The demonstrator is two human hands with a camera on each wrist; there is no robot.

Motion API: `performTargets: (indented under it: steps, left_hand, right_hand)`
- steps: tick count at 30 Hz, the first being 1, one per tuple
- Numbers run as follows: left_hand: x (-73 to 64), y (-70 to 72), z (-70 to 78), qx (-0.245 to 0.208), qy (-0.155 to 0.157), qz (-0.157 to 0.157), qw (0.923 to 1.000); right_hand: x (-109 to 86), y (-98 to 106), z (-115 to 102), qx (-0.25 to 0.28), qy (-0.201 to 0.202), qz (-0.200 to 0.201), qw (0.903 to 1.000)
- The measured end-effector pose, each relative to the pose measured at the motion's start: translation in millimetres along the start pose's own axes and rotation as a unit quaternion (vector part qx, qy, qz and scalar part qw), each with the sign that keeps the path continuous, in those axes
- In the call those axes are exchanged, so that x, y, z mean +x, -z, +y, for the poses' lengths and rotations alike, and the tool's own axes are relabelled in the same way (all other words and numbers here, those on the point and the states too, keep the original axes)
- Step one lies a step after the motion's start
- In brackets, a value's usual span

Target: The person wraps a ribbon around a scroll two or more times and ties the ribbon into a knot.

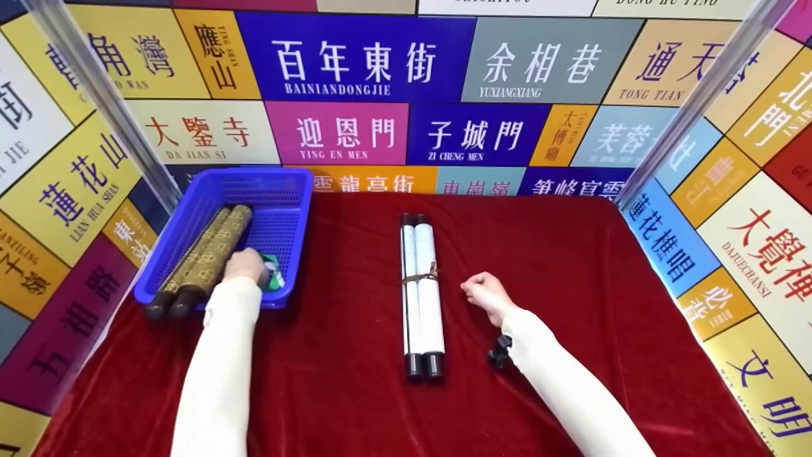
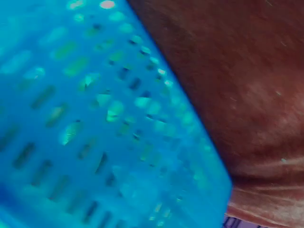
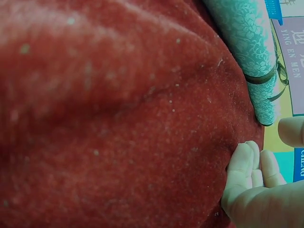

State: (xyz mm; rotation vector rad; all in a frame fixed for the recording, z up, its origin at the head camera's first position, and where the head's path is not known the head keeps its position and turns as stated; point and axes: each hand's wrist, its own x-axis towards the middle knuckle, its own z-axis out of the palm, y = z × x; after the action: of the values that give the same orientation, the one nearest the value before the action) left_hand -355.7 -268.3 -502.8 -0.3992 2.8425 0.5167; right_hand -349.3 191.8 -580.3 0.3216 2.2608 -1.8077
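My left hand (image 1: pixel 246 264) reaches down into a blue plastic basket (image 1: pixel 305 209), beside two gold-brown patterned scrolls (image 1: pixel 209 254) with dark end knobs. A small green and white item (image 1: pixel 275 273) lies by its fingers; the fingertips are hidden, so a grip cannot be made out. The left wrist view shows only the slotted basket wall (image 2: pixel 142 156) and cloth. Two white patterned scrolls (image 1: pixel 431 317), tied together with a brown cord (image 1: pixel 420 277), lie on the red cloth. To their right, my right hand (image 1: pixel 487 295) hovers or rests with loosely bent fingers, holding nothing, apart from them.
Red velvet cloth (image 1: pixel 355 393) covers the table, with some folds. Walls of colourful place-name signs (image 1: pixel 355 60) enclose its back and sides. Clear posts (image 1: pixel 691 101) rise at the back corners. A black device (image 1: pixel 501 352) sits at the right wrist.
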Motion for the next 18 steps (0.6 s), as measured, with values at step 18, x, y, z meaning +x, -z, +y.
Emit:
performTargets:
  steps: [18]
  left_hand:
    - [3.1,22.3,41.6,-0.07,0.0,0.162,0.9843]
  right_hand:
    - [-0.7,-2.2,-0.5,-0.003,0.005,0.01,0.9999]
